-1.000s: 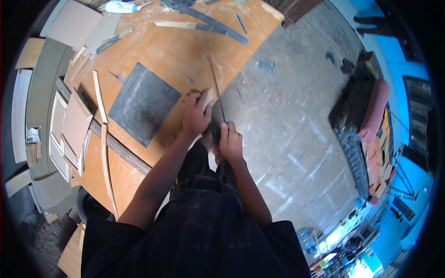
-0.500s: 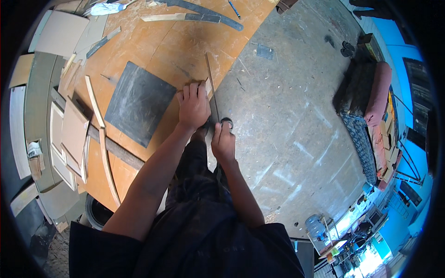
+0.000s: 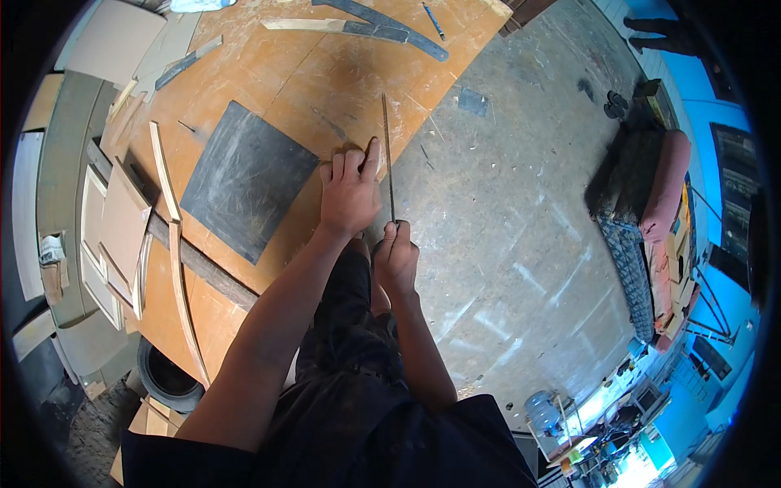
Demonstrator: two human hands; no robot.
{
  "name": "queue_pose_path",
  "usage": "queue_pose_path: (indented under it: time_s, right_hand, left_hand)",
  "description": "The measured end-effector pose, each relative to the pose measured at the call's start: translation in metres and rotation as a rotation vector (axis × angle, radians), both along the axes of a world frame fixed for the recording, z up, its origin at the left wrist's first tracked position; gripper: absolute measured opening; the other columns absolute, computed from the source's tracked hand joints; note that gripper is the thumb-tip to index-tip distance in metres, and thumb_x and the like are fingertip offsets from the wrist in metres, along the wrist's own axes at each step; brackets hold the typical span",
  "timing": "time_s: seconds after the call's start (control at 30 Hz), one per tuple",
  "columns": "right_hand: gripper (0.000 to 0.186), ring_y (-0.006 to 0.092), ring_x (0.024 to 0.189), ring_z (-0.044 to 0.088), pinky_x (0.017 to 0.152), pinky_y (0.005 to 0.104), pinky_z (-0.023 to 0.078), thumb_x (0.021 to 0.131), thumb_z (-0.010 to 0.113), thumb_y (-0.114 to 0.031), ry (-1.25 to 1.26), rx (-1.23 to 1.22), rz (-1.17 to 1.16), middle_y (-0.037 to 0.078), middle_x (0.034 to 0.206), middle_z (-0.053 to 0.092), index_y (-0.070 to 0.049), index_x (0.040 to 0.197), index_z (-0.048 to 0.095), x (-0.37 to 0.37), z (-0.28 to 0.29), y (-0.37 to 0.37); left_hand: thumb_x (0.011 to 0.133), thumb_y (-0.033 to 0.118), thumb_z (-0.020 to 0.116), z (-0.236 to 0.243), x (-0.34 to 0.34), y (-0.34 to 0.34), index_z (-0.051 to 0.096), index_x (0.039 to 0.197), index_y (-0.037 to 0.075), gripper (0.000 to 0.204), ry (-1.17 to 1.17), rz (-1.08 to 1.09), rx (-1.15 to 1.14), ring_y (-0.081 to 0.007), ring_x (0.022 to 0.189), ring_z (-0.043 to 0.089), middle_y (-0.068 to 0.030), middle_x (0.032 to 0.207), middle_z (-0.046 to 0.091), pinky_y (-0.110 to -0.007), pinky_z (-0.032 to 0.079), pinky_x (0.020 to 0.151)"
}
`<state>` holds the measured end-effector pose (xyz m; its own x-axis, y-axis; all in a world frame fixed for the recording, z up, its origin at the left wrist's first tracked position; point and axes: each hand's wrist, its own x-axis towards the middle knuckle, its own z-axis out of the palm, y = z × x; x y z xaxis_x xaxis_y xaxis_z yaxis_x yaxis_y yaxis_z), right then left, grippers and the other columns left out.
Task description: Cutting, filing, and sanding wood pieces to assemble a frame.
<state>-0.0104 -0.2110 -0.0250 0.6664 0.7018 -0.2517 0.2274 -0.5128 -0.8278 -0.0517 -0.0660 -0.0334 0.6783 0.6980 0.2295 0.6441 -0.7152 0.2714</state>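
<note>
A handsaw (image 3: 389, 167) appears almost edge-on, its thin dark blade pointing away from me along the table's edge. My right hand (image 3: 397, 259) is closed around its handle, which the fingers mostly cover. Just left of the blade, my left hand (image 3: 351, 195) presses down at the edge of the orange-brown wooden table (image 3: 313, 73). Its fingers curl over a piece of wood that is largely hidden beneath them, while the index finger reaches forward beside the blade. Left of that hand, a dark square sheet (image 3: 248, 183) lies flat on the tabletop.
Curved wood strips (image 3: 175, 236) and a long bar (image 3: 213, 275) lie on the left. Dark curved pieces (image 3: 390, 28) and a blue pen (image 3: 433, 20) are at the far end. Board offcuts (image 3: 122, 220) lean at left, above a tire (image 3: 167, 378). A sofa (image 3: 643, 220) stands right across the concrete floor.
The saw has come more upright in view, its tip and my right hand shifting slightly right. My left index finger now stretches forward beside the blade. The whole view has shifted slightly.
</note>
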Motion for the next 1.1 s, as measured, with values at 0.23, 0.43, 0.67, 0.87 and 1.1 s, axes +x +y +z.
queue_pose_path:
  time_s: [0.23, 0.43, 0.67, 0.87, 1.1]
  right_hand:
    - [0.024, 0.053, 0.065, 0.06, 0.051, 0.0551, 0.044, 0.108, 0.043, -0.024, -0.019, -0.035, -0.031, 0.03, 0.067, 0.06, -0.002, 0.101, 0.05, -0.007, 0.0, 0.005]
    - [0.024, 0.0522, 0.063, 0.06, 0.05, 0.0557, 0.045, 0.107, 0.043, -0.023, -0.112, -0.022, 0.011, 0.03, 0.066, 0.06, -0.001, 0.1, 0.048, -0.008, -0.001, 0.003]
    - [0.023, 0.0515, 0.065, 0.062, 0.05, 0.055, 0.047, 0.107, 0.043, -0.022, -0.109, -0.101, 0.021, 0.029, 0.066, 0.061, -0.001, 0.1, 0.049, -0.006, 0.015, 0.018]
    - [0.024, 0.0506, 0.066, 0.061, 0.058, 0.0558, 0.048, 0.106, 0.043, -0.021, -0.092, 0.029, -0.072, 0.027, 0.069, 0.061, -0.001, 0.098, 0.054, -0.017, 0.006, -0.01]
    - [0.028, 0.0494, 0.065, 0.06, 0.061, 0.0557, 0.047, 0.106, 0.042, -0.02, -0.093, -0.001, -0.096, 0.026, 0.069, 0.061, -0.002, 0.092, 0.057, -0.008, 0.005, 0.005]
  left_hand:
    - [0.078, 0.018, 0.064, 0.003, 0.006, -0.005, 0.051, 0.144, 0.011, 0.068, 0.045, 0.029, -0.043, -0.027, 0.104, 0.048, -0.0063, 0.108, 0.049, -0.045, 0.038, 0.088]
    - [0.077, 0.019, 0.064, 0.006, 0.004, -0.007, 0.053, 0.143, 0.011, 0.068, 0.046, 0.032, -0.077, -0.0272, 0.102, 0.048, -0.0063, 0.107, 0.05, -0.045, 0.038, 0.086]
    - [0.078, 0.016, 0.064, 0.005, -0.003, -0.002, 0.053, 0.143, 0.01, 0.066, -0.005, 0.024, -0.101, -0.0288, 0.105, 0.049, -0.0071, 0.108, 0.051, -0.045, 0.037, 0.087]
    - [0.089, 0.014, 0.061, 0.003, 0.003, -0.001, 0.053, 0.145, 0.012, 0.056, -0.069, 0.01, -0.13, -0.0262, 0.104, 0.049, -0.0053, 0.108, 0.051, -0.044, 0.037, 0.089]
    - [0.089, 0.013, 0.06, 0.005, 0.001, -0.004, 0.052, 0.146, 0.012, 0.057, -0.007, 0.025, -0.106, -0.027, 0.104, 0.05, -0.0048, 0.108, 0.051, -0.044, 0.037, 0.089]
